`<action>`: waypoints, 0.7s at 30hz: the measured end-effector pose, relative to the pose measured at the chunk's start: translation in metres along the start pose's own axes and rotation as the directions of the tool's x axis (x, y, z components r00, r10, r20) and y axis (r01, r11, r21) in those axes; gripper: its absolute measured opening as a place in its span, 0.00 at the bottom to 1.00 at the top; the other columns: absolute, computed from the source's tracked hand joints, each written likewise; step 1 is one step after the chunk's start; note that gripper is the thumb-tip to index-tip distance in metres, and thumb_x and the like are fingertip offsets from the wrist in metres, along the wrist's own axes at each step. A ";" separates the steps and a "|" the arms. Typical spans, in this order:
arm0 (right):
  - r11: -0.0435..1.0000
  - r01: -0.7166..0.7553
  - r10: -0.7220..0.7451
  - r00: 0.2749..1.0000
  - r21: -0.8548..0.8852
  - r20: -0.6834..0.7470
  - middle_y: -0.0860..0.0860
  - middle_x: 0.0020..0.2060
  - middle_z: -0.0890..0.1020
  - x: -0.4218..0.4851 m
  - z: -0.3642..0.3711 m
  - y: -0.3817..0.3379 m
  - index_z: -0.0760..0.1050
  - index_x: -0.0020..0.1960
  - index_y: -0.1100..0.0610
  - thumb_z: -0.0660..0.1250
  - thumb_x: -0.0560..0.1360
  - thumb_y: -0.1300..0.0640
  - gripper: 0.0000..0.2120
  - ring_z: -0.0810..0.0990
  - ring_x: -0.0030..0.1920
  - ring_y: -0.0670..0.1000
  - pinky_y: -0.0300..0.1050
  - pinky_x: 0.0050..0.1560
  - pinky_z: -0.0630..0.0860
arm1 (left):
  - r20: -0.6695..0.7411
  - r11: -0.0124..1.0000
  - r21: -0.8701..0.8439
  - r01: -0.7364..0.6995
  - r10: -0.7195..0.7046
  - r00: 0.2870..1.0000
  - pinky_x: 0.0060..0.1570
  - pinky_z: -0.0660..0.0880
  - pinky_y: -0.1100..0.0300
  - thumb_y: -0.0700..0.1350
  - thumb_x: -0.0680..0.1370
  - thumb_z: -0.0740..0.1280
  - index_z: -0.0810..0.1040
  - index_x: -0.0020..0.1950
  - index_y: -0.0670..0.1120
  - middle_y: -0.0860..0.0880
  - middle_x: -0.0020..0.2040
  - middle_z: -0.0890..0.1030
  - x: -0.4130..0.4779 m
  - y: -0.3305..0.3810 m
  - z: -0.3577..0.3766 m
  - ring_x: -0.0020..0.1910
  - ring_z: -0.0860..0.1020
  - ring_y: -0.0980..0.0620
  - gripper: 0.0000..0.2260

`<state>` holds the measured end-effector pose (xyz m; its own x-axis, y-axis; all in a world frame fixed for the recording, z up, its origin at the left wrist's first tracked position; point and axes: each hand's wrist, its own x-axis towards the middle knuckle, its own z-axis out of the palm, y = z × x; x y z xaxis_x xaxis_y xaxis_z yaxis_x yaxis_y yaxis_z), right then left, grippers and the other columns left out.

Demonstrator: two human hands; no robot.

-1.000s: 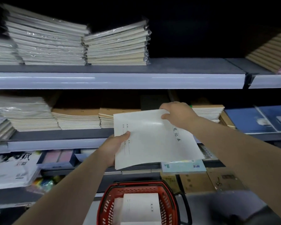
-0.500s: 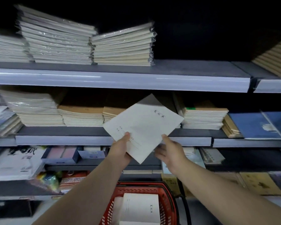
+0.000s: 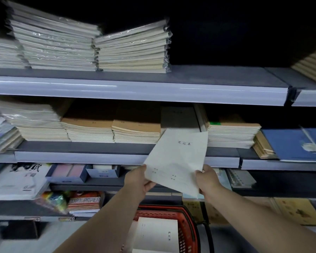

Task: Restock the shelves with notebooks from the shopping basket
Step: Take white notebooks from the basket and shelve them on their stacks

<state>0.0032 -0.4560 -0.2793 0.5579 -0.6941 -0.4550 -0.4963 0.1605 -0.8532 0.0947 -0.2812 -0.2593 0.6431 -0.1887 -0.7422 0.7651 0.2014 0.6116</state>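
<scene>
The left hand [image 3: 140,179] pinches the lower left corner of the notebook [image 3: 179,157], thumb on the cover and the other fingers curled beneath. The right hand [image 3: 208,179] grips the lower right corner in the same way, just right of centre in the frame. Both hands sit at the near edge, so neither is closer to the goal.

The notebook lies up and away from the fingers, cover upward. Its long axis runs from lower centre towards the upper right, skewed a little clockwise. The far edge overlaps the lip of the middle shelf [image 3: 80,156]; whether it touches cannot be told.

That edge points at a slot [image 3: 179,116] between the tan stack [image 3: 137,131] and the pale stack [image 3: 230,133]. A low pile with a similar cover lies in the slot, likely the destination. Headroom under the upper shelf [image 3: 208,92] looks ample, but the sides are close, so the notebook probably needs squaring first. The basket [image 3: 189,227] at bottom centre holds more.
</scene>
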 end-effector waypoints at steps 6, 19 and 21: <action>0.975 0.100 -0.104 0.994 -0.198 -0.013 0.54 0.52 0.77 0.027 -0.017 -0.004 0.73 0.64 0.58 0.55 0.81 0.64 0.15 0.75 0.49 0.54 0.42 0.48 0.70 | 0.009 0.995 0.055 0.088 -0.089 0.996 0.32 0.77 0.50 0.41 0.83 0.61 0.73 0.47 0.41 0.40 0.43 0.79 -0.003 -0.017 0.014 0.40 0.79 0.43 0.07; 0.998 -0.016 0.022 0.996 -0.067 0.087 0.55 0.52 0.78 0.069 -0.030 -0.022 0.72 0.55 0.55 0.61 0.80 0.49 0.10 0.77 0.53 0.59 0.55 0.58 0.75 | -0.034 0.998 -0.041 0.039 -0.041 0.999 0.31 0.78 0.48 0.37 0.83 0.54 0.72 0.45 0.40 0.40 0.43 0.80 0.011 -0.012 0.065 0.41 0.80 0.41 0.10; 0.990 -0.080 0.095 0.987 -0.116 0.133 0.56 0.48 0.80 0.071 -0.033 -0.024 0.72 0.53 0.57 0.61 0.80 0.51 0.10 0.82 0.45 0.59 0.52 0.47 0.81 | -0.050 0.999 -0.038 0.033 -0.035 0.998 0.30 0.79 0.49 0.37 0.83 0.55 0.73 0.46 0.40 0.40 0.43 0.80 0.015 -0.011 0.071 0.40 0.81 0.41 0.10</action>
<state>0.0330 -0.5326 -0.2829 0.5918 -0.5762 -0.5637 -0.6129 0.1326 -0.7790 0.0983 -0.3545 -0.2575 0.6135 -0.1471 -0.7759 0.7840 0.2310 0.5761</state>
